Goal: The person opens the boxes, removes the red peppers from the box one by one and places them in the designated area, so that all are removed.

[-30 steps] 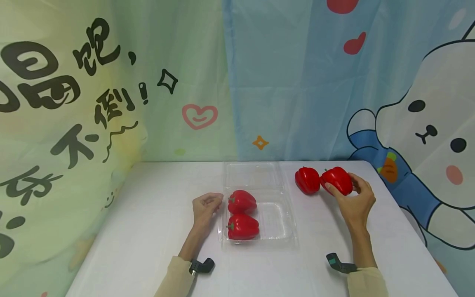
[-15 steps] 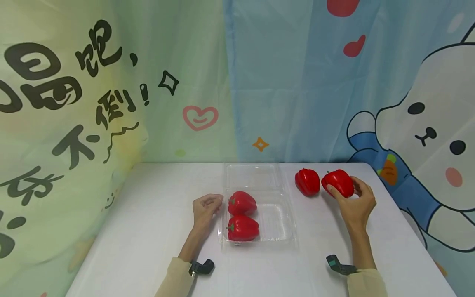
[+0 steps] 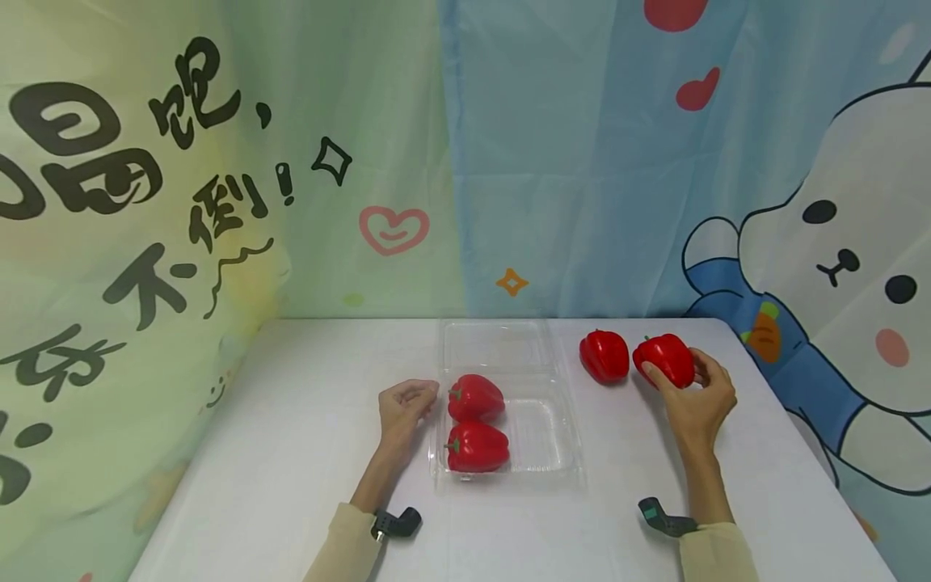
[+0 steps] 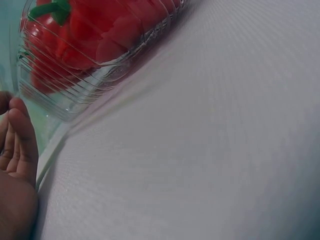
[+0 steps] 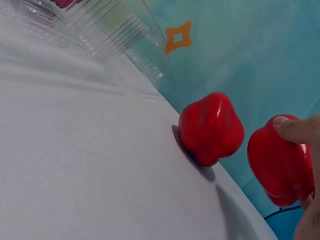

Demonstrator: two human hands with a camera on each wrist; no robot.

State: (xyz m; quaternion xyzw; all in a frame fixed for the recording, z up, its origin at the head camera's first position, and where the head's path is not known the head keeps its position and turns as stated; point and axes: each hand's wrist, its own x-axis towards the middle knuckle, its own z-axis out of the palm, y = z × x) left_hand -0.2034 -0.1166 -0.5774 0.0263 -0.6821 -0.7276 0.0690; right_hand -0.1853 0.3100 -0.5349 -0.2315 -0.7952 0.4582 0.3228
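White table (image 3: 276,461), pastel curtain (image 3: 524,162), black lettering (image 3: 148,297), pink smiling heart (image 3: 393,236), cartoon animal (image 3: 865,178)

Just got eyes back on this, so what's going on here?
A person's right hand holds a red pepper, apparently off the table, just right of a loose pepper. Two other peppers sit along the left side of an open clear container. The left hand is at that container's left edge; whether it grips it is unclear.

the left fingers (image 4: 25,135) lie beside a clear ribbed container (image 4: 104,75) holding red peppers (image 4: 82,25).
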